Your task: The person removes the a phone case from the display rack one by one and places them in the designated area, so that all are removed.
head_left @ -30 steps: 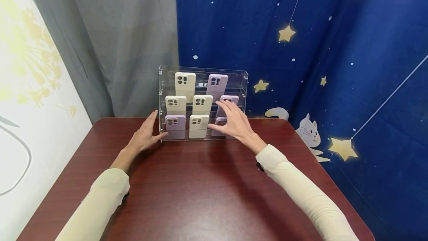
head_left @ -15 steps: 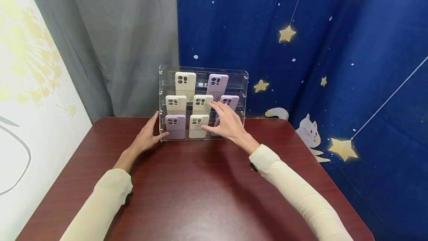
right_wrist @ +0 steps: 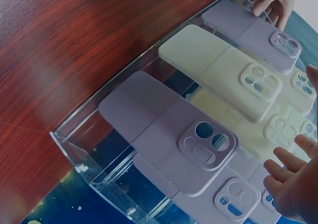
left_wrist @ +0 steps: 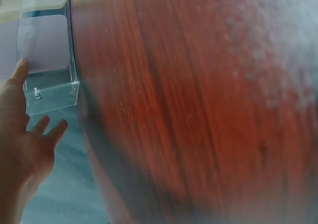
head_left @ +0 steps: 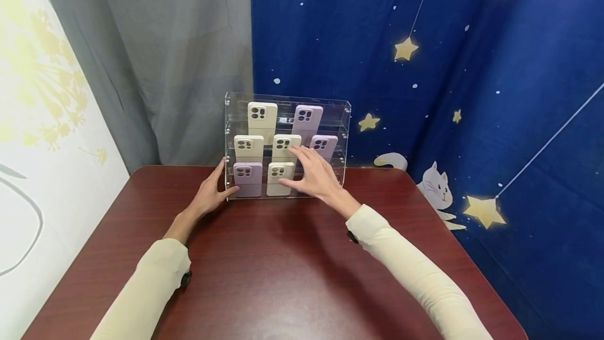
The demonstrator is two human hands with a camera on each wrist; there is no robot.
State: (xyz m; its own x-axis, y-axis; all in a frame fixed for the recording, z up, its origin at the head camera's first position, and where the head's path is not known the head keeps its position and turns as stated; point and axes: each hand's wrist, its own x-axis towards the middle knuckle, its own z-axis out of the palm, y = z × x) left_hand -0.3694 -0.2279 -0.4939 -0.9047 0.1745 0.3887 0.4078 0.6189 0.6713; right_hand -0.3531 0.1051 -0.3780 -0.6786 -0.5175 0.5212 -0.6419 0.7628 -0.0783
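Observation:
A clear acrylic display rack (head_left: pixel 334 113) holds several phone cases in three stepped rows. At its left end, my left hand (head_left: pixel 206 197) has its thumb by the lower front corner and its fingers along the side. In front of the rack, my right hand (head_left: pixel 317 176) spreads its fingers and holds nothing. Its thumb is over the cream bottom-row case (head_left: pixel 276 188) and its fingertips are by the cream middle-row case (head_left: pixel 281 142); contact cannot be told. A purple case (right_wrist: pixel 164 129) at the bottom right is hidden behind this hand in the head view.
The rack stands near the back edge of a dark red wooden table (head_left: pixel 264 266). Behind it hang a grey curtain (head_left: pixel 189 56) and a blue curtain (head_left: pixel 325 41) with stars. Two more cases, cream (head_left: pixel 262 117) and purple (head_left: pixel 308 118), stand in the top row.
My right hand has slid leftward across the front of the rack, from the right-hand purple cases toward the middle cream ones. The left hand stays at the rack's left end.

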